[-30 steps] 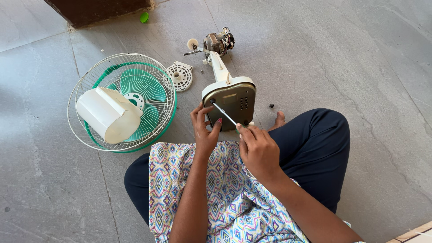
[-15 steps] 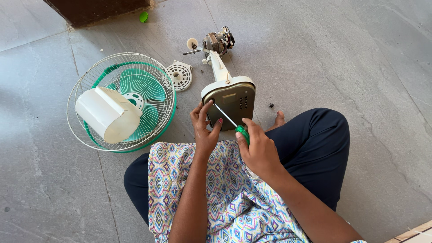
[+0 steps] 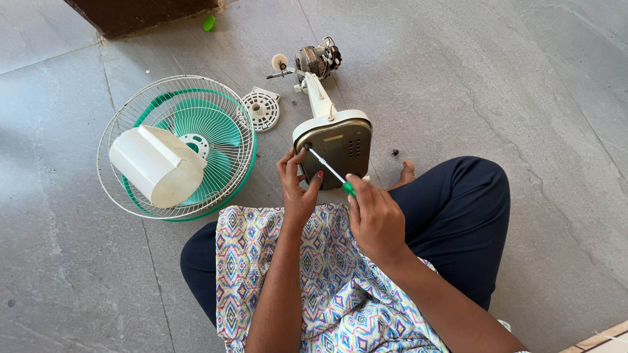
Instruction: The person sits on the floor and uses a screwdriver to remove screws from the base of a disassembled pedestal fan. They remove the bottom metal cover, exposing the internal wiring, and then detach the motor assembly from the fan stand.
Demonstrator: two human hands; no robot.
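I sit on a grey floor with a fan base (image 3: 337, 142) tipped up in front of me, its dark metal underside facing me. My left hand (image 3: 296, 185) grips the base's near left edge. My right hand (image 3: 374, 219) holds a green-handled screwdriver (image 3: 329, 170). Its tip rests at a hole in the underside's upper left corner. The white neck leads from the base up to the bare motor (image 3: 316, 61) lying on the floor.
A white wire fan guard (image 3: 118, 134) with green blades (image 3: 206, 124) lies at the left, a white motor cover (image 3: 156, 166) resting in it. A round white plastic part (image 3: 260, 108), a small black screw (image 3: 394, 153) and a green cap (image 3: 209, 24) lie on the floor.
My right hand shifted the screwdriver slightly, the tip moving up to the corner hole. The left hand and the base stayed put.
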